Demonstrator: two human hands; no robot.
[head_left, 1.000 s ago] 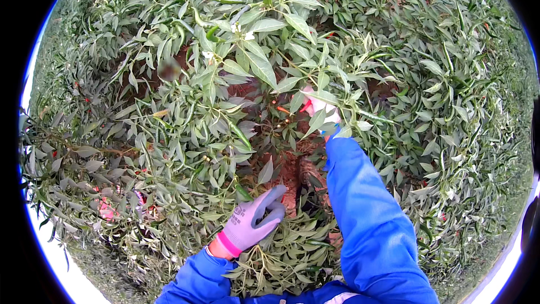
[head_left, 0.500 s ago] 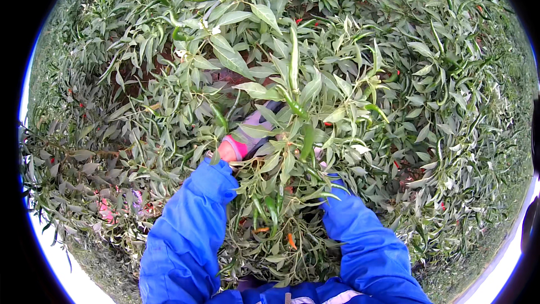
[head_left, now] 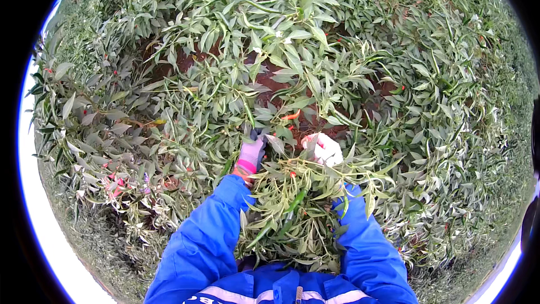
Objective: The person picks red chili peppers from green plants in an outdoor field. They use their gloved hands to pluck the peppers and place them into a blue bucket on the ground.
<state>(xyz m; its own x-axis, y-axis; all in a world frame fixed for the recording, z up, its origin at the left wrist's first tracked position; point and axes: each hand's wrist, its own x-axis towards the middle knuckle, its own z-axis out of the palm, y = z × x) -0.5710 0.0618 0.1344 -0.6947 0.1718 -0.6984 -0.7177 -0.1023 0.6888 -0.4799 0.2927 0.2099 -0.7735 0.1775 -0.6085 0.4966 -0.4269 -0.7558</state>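
My left hand (head_left: 252,151), in a pink and grey glove with dark fingers, reaches in among the leaves of a chilli plant (head_left: 292,191). Leaves cover part of its fingers, so their grip cannot be told. My right hand (head_left: 325,150), in a white glove, is closed at the far side of the same plant; what its fingers hold is hidden. Between and just beyond the hands hangs an orange-red chilli (head_left: 291,116). Green chillies (head_left: 296,201) hang from the plant between my forearms, its branches leaning toward me.
Dense chilli plants surround me, with long green chillies (head_left: 345,118) and small white flowers (head_left: 287,40) ahead. Reddish soil (head_left: 273,85) shows through gaps. Pink and purple pieces (head_left: 115,184) lie among leaves at the left.
The tall branch that stood over my hands is now bent toward me. My right hand has come into view, the orange-red chilli beyond shows, and the view has shifted.
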